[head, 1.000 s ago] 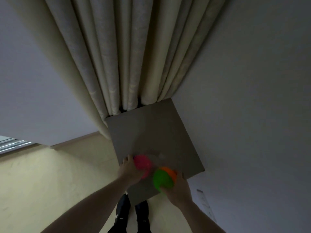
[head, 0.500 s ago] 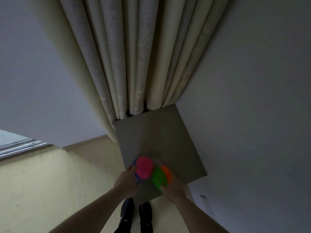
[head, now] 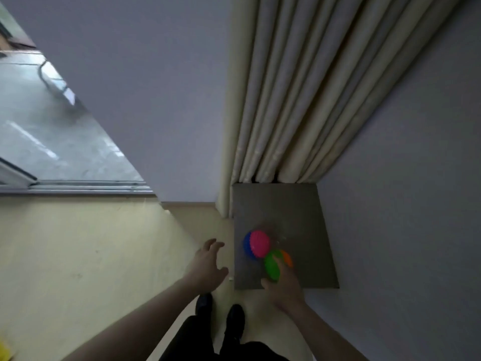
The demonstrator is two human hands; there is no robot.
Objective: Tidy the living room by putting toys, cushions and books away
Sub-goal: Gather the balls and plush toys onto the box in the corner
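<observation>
On the grey square cabinet top (head: pixel 299 212), my right hand (head: pixel 285 287) cups the green-orange spiky ball (head: pixel 273 264); my left hand (head: pixel 208 267) hangs loose-fingered, empty. The unheld pink-blue spiky ball (head: pixel 256 243) might roll off.

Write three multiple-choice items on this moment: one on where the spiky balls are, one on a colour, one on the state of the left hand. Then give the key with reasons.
1. Where do the spiky balls sit?
A. on the grey surface below the curtain
B. on the window sill
C. on the yellow floor

2. What colours does the ball at the right hand show?
A. pink and blue
B. green and orange
C. white and black

3. What is the left hand doing?
A. gripping a ball
B. pulling the curtain
C. open, holding nothing

Key: 1 A, both lie on the grey surface under the curtain. 2 B, the green and orange ball is at the right hand; the pink and blue ball lies free. 3 C, the left hand has spread fingers beside the surface.
</observation>
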